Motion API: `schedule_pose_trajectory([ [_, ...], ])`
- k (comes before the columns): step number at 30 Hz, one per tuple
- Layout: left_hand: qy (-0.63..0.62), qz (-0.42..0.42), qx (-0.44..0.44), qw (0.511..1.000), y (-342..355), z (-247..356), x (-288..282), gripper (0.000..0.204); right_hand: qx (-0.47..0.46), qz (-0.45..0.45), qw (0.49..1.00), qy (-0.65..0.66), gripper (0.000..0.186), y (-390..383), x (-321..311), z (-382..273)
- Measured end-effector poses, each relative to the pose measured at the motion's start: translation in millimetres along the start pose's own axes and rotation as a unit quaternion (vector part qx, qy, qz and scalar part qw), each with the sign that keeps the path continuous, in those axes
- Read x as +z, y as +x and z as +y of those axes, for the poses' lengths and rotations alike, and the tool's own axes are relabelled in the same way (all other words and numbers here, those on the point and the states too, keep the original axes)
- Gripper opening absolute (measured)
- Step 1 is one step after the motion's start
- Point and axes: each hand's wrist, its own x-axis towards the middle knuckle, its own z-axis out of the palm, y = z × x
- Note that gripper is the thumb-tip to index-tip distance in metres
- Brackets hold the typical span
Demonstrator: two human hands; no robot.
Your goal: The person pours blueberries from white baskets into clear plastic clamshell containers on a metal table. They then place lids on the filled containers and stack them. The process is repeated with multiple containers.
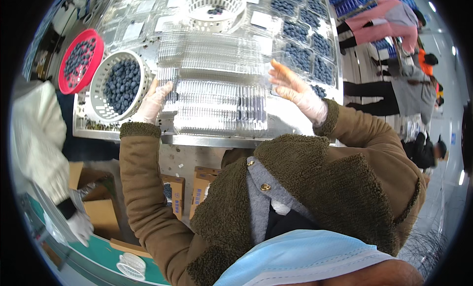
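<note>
Rows of nested clear plastic punnets (pixel 221 101) lie on their sides across the metal table in front of me. My left hand (pixel 153 101), in a thin clear glove, is at their left end with its fingers apart, beside a white slotted basket (pixel 100 100) of blueberries. My right hand (pixel 294 91), also gloved, hovers just off their right end, fingers spread and holding nothing. Whether the left fingertips press on the punnets I cannot tell. Beyond the rows stands another white basket (pixel 199 19) with a few berries in it.
A red-pink basin (pixel 100 44) of blueberries overlaps the basket at left. Filled punnets (pixel 297 30) line the table's right side. A co-worker's white sleeve (pixel 39 143) is at far left. Open cardboard boxes (pixel 104 218) sit below the table edge; several people stand at far right.
</note>
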Motion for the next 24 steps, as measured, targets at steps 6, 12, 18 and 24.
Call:
schedule_pose_trajectory([
  [6, -0.057, -0.071, 0.036, 0.995, -2.1, 3.7, 12.3, 0.073, -0.064, 0.159, 0.982, 0.073, 0.066, -46.2, 5.1, 34.8],
  [12, -0.076, -0.070, 0.028, 0.994, -6.0, 3.1, 11.9, 0.076, 0.038, 0.223, 0.969, 0.098, 0.070, -17.0, -9.6, 45.0],
  [18, -0.101, -0.071, 0.039, 0.992, -2.3, -5.0, 7.2, 0.066, 0.011, 0.197, 0.980, 0.005, 0.073, -4.2, -4.0, 75.0],
  [24, -0.094, -0.074, 0.047, 0.992, 8.7, -13.3, 1.2, 0.062, 0.016, 0.210, 0.953, -0.220, 0.080, -14.6, -22.0, 84.4],
])
